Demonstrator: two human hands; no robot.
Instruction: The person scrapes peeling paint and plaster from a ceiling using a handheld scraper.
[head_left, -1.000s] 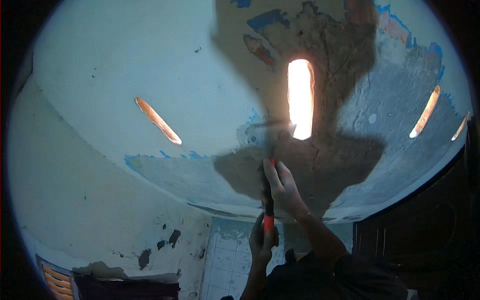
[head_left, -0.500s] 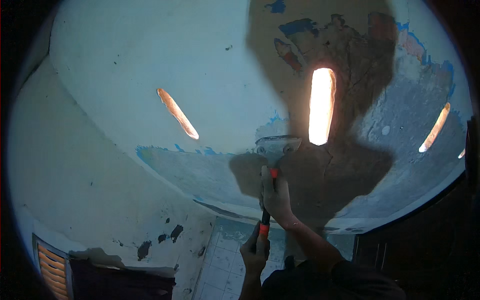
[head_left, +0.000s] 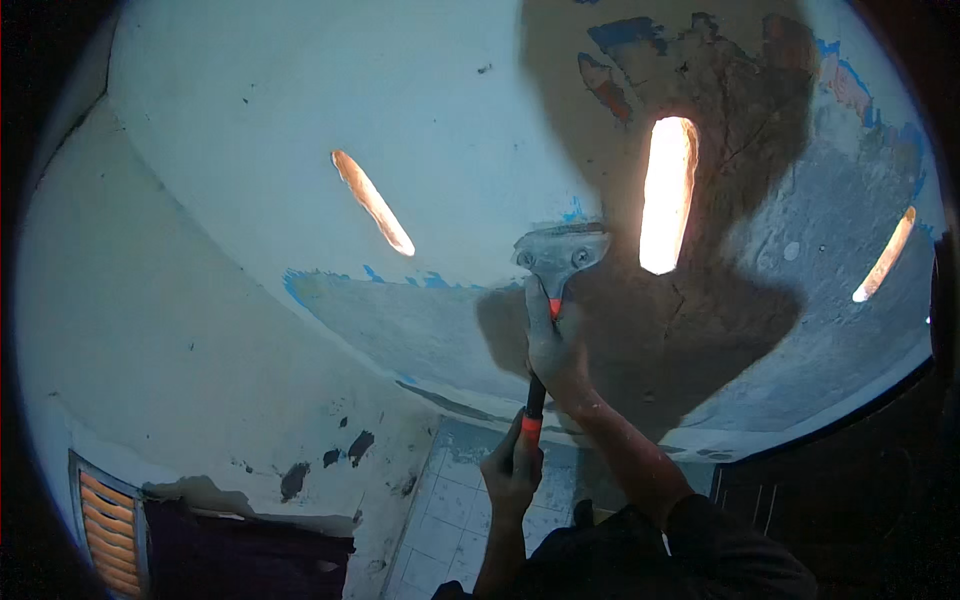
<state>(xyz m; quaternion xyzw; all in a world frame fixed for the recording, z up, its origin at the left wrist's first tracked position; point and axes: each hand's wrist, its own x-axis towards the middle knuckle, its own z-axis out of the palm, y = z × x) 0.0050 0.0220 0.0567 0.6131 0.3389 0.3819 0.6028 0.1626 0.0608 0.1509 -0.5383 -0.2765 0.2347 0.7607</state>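
Observation:
A long-handled paint scraper [head_left: 562, 250] has its wide metal blade laid against the wall [head_left: 440, 180], at the upper edge of a scraped grey strip [head_left: 400, 315]. Closed round the upper handle, just below the blade, is my right hand [head_left: 557, 345]. My left hand [head_left: 512, 468] grips the lower end of the same handle, by an orange-red band. Bits of blue paint show along the ragged edge where pale paint meets grey plaster. My shadow falls over the wall behind and right of the tool.
Bright light falls through a slot [head_left: 669, 195] and as slimmer streaks either side. Below left are a louvred opening [head_left: 108, 530] and a dark cloth [head_left: 250, 555]. Pale floor tiles [head_left: 445, 520] show beneath my arms. A dark area [head_left: 830, 480] lies at lower right.
Both hands have pushed the scraper higher up the wall, its blade now further above the ragged paint edge. The view has shifted slightly.

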